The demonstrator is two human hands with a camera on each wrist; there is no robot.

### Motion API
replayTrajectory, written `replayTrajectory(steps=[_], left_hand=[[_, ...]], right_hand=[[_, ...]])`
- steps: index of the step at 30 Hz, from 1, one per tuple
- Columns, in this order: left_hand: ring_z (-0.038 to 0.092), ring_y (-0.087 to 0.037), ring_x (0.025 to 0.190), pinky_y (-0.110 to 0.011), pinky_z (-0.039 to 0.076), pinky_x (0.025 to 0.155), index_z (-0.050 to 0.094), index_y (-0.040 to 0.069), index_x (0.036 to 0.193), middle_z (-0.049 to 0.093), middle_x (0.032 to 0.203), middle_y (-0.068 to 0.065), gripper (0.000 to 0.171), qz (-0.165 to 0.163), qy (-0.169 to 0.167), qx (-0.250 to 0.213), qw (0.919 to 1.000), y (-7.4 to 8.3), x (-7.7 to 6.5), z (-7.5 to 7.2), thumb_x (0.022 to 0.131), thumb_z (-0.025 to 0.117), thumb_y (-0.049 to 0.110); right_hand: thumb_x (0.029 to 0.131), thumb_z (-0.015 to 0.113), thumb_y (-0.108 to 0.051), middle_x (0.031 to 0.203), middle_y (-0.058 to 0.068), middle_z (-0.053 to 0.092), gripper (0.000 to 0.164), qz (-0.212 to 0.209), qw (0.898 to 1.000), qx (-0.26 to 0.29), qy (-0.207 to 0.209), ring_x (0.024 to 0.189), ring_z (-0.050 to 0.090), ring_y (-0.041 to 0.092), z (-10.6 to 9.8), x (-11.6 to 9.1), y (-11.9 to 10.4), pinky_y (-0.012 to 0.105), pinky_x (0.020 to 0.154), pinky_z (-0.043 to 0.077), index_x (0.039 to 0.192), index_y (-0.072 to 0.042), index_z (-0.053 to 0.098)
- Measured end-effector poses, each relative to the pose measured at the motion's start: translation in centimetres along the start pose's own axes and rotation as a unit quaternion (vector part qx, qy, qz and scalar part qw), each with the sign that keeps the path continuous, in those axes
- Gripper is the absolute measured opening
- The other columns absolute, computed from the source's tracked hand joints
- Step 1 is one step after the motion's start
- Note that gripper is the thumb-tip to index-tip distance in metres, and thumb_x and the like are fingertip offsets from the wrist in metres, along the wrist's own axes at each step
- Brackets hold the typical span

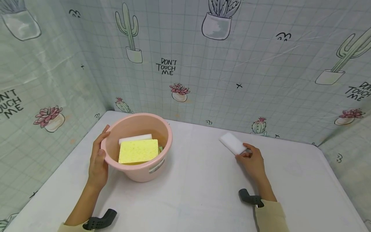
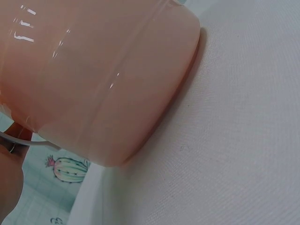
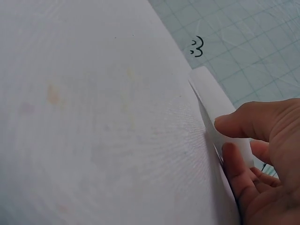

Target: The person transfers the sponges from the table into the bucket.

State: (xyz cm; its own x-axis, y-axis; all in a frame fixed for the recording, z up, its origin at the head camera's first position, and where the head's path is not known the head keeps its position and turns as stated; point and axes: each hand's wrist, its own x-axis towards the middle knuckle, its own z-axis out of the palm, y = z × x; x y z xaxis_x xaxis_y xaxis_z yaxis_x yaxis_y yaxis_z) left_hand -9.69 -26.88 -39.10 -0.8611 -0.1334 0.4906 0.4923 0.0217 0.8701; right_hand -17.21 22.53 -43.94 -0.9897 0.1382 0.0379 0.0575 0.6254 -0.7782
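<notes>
A pink plastic bucket (image 1: 145, 172) stands on the left part of the white table. My left hand (image 1: 98, 161) grips its rim from the left side; in the left wrist view the bucket's wall (image 2: 108, 70) fills much of the picture. Inside lies a yellow sponge (image 1: 138, 150), with a white block (image 1: 135, 138) partly hidden behind it and a bit of green at its right. To the right, my right hand (image 1: 252, 162) pinches the near end of a white sponge block (image 1: 233, 143). Thumb and fingers hold that white block (image 3: 213, 93) low over the table in the right wrist view.
The white tabletop (image 1: 197, 193) spreads between and around both hands. A hanging sheet (image 1: 197, 64) printed with cacti and lettering rises behind the table and along both sides. Dark straps with camera mounts sit on both wrists.
</notes>
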Motion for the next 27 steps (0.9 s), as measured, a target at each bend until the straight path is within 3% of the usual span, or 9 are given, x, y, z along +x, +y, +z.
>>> replayTrajectory(steps=[6, 14, 27], left_hand=[[0.018, -0.025, 0.142, -0.021, 0.032, 0.105, 0.035, 0.007, 0.145, 0.018, 0.158, -0.007, 0.052, 0.0, -0.002, -0.001, 1.0, 0.2, 0.0, 0.0, 0.097, 0.04, 0.026], [0.019, -0.026, 0.142, -0.021, 0.032, 0.105, 0.035, 0.007, 0.145, 0.019, 0.157, -0.007, 0.052, 0.003, -0.002, 0.0, 1.0, 0.2, 0.2, 0.1, 0.097, 0.04, 0.027], [0.018, -0.026, 0.142, -0.021, 0.033, 0.105, 0.035, 0.008, 0.145, 0.018, 0.158, -0.006, 0.053, 0.0, -0.001, -0.005, 1.0, 0.2, 0.3, 0.1, 0.097, 0.041, 0.03]], right_hand=[[0.085, 0.07, -0.011, 0.113, 0.02, 0.051, 0.059, 0.005, 1.0, 0.017, 0.006, 0.09, 0.061, 0.025, 0.0, -0.1, -0.5, 0.013, 0.065, 0.044, 0.137, 0.002, 0.045], [0.086, 0.069, -0.012, 0.115, 0.018, 0.054, 0.057, 0.009, 1.0, 0.029, 0.002, 0.092, 0.06, 0.023, -0.4, -0.1, -1.5, 0.017, 0.064, 0.046, 0.138, -0.003, 0.047], [0.087, 0.071, -0.015, 0.116, 0.016, 0.053, 0.058, -0.055, 0.995, 0.074, -0.03, 0.096, 0.059, 0.024, -1.1, -0.6, -6.3, 0.013, 0.072, 0.047, 0.14, -0.007, 0.047]])
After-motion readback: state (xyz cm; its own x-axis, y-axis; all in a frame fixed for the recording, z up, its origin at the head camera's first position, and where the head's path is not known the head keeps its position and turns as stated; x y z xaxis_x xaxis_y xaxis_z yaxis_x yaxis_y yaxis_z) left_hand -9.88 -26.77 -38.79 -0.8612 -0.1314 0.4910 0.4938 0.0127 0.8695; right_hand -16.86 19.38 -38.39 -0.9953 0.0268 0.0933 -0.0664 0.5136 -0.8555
